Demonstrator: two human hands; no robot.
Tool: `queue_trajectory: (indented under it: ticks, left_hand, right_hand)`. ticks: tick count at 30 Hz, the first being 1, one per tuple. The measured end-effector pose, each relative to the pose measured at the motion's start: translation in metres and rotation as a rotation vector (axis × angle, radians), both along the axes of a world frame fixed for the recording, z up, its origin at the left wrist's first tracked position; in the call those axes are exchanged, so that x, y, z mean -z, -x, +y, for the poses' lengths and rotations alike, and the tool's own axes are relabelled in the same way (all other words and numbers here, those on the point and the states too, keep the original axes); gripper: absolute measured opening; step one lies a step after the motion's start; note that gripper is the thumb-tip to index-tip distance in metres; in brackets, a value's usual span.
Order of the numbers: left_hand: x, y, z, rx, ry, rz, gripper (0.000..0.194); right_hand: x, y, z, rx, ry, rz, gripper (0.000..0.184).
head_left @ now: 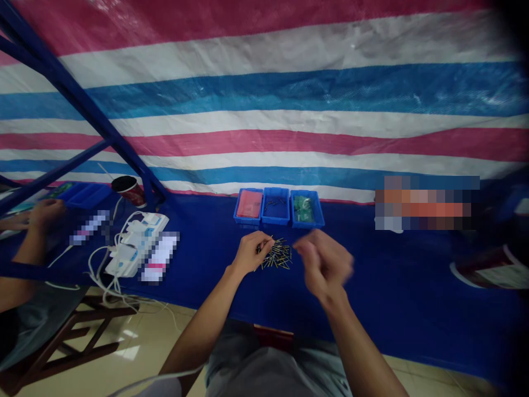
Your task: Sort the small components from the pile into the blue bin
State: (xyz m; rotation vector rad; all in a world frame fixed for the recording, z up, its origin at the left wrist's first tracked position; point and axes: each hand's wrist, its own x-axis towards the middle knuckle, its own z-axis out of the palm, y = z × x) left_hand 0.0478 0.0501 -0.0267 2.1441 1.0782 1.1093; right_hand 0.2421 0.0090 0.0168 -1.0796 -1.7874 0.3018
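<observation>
A loose pile of slim, brass-coloured and dark metal pieces like long screws or pins (281, 256) lies on the blue tabletop. My left hand (251, 252) is at the pile's left edge, thumb and fingers closed together; what they pinch is too small to make out. Right of the pile, my right hand (328, 262) is curled closed and blurred by motion, so anything in it is hidden. Behind the pile stand three small blue trays: one with pink sheets or bags (250, 204), a middle tray (276, 219) with a few dark thin pieces, and one with green packets (305, 209).
Left of me are a white power strip (138, 245) with tangled cables, a phone-like blurred item (160, 257) and a dark-lidded cup (130, 190). Blue frame bars (82, 107) slant there. Another person's hand (46, 215) is farther left. A cup (491, 267) lies at right.
</observation>
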Motion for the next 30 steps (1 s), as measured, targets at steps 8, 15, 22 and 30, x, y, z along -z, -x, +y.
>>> queue_trajectory:
  ticks: [8, 15, 22, 30]
  left_hand:
    - [0.0, -0.002, 0.001, -0.02, -0.002, 0.035, 0.023]
    - [-0.001, -0.001, 0.003, -0.023, -0.003, 0.036, 0.022]
    - [0.0, 0.0, 0.003, -0.017, 0.008, 0.027, 0.02]
    - [-0.002, -0.001, 0.002, 0.002, 0.006, 0.017, 0.02]
  right_hand:
    - [0.033, 0.012, 0.023, -0.076, 0.141, -0.083, 0.021]
    - [0.057, 0.013, 0.017, -0.013, 0.161, 0.041, 0.018]
    - [0.059, 0.018, 0.018, -0.007, 0.149, 0.047, 0.016]
    - [0.058, 0.017, 0.017, 0.031, 0.128, -0.006, 0.02]
